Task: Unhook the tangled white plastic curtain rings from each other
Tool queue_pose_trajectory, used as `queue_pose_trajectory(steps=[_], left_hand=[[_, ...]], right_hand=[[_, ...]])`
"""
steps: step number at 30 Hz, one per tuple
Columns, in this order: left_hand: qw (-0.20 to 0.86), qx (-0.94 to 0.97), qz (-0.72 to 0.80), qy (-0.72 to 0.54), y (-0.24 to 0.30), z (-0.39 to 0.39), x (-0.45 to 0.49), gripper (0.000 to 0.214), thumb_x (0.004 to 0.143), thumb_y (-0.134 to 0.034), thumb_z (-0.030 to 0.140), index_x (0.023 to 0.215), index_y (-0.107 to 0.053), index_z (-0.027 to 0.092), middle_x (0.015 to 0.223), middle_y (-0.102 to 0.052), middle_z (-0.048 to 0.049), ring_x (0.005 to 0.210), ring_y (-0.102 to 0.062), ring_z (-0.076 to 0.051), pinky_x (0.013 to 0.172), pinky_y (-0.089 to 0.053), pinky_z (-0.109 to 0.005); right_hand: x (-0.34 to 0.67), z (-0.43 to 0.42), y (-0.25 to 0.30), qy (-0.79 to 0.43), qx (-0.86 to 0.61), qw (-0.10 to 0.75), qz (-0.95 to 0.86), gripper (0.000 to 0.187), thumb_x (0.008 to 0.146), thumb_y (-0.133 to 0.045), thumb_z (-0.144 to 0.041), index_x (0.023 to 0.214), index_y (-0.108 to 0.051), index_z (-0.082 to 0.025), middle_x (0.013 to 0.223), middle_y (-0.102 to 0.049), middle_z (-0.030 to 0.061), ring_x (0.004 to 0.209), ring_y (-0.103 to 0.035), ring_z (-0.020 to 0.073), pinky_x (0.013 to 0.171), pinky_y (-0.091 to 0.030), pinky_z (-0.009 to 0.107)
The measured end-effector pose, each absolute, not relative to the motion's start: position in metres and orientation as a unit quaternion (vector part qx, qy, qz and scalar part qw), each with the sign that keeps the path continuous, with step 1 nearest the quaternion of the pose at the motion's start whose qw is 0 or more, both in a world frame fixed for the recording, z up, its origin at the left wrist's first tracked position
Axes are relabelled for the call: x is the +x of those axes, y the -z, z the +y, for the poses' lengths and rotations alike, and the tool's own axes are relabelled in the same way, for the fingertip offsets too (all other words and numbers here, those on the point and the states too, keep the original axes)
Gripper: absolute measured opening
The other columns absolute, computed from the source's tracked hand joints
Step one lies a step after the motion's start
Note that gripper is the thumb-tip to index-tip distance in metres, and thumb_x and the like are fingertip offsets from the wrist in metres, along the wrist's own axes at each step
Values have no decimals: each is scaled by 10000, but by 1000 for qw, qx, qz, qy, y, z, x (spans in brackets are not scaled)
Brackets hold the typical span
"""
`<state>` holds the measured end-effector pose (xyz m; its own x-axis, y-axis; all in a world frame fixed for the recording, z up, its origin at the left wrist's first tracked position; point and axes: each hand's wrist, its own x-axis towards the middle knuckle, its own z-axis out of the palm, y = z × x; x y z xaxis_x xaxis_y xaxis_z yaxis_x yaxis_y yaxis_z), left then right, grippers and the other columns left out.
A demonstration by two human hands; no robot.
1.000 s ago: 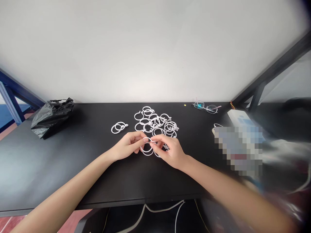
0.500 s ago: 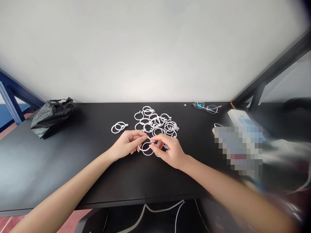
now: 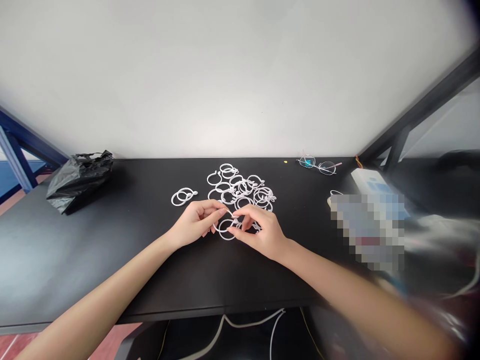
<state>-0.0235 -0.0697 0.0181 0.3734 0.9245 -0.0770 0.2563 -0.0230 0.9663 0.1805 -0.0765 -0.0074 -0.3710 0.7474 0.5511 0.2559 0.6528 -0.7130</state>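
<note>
My left hand (image 3: 197, 221) and my right hand (image 3: 260, 231) meet over the middle of the black table (image 3: 112, 260). Both pinch a white plastic ring (image 3: 226, 229) between thumb and fingertips, just above the tabletop. Right behind them lies a pile of several white rings (image 3: 242, 190), some with open ends. A small separate pair of linked rings (image 3: 183, 196) lies to the left of the pile, beyond my left hand.
A crumpled black plastic bag (image 3: 78, 179) sits at the far left. Eyeglasses (image 3: 317, 165) lie at the back right near the wall. A white box (image 3: 369, 181) and a blurred-out object stand at the right. White cables (image 3: 255, 322) hang below the front edge.
The hands stay in place. The fingers shift slightly on the ring, which sits a little lower and closer to the right hand's fingertips.
</note>
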Motion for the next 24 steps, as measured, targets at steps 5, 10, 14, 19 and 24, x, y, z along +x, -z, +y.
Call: queue_pose_trajectory(steps=[5, 10, 14, 19, 24], left_hand=[[513, 647, 464, -321, -16, -70, -24, 342, 883, -581, 459, 949, -664, 134, 542, -539, 45, 417, -471, -53, 385, -381, -133], [504, 652, 467, -320, -15, -71, -24, 334, 886, -582, 455, 959, -663, 140, 573, -565, 31, 435, -501, -66, 408, -413, -152], [501, 653, 466, -323, -16, -72, -23, 325, 890, -576, 449, 944, -660, 140, 577, -575, 26, 426, -505, -71, 414, -427, -166], [499, 658, 464, -319, -16, -72, -24, 314, 902, -566, 439, 960, -654, 143, 575, -585, 26, 438, -523, -77, 444, -449, -175], [506, 665, 454, -309, -15, -73, -24, 305, 914, -556, 426, 995, -638, 143, 598, -600, 21, 462, -532, -80, 464, -459, -180]], right_hand=[[180, -76, 8, -267, -321, 459, -784, 233, 801, -733, -295, 984, -627, -198, 763, -634, -7, 555, -591, 93, 566, -556, 225], [180, -77, 7, -279, -328, 449, -783, 262, 794, -738, -311, 1001, -621, -201, 797, -640, 5, 572, -601, 101, 569, -556, 235], [180, -77, 7, -285, -332, 442, -783, 298, 785, -748, -338, 1019, -620, -206, 786, -638, 2, 580, -602, 108, 580, -560, 245], [180, -77, 9, -286, -331, 443, -782, 316, 774, -762, -314, 1031, -618, -201, 775, -635, -2, 583, -597, 107, 585, -559, 246], [179, -77, 8, -289, -332, 442, -782, 266, 797, -731, -302, 1016, -614, -208, 795, -641, -2, 568, -595, 98, 571, -556, 238]])
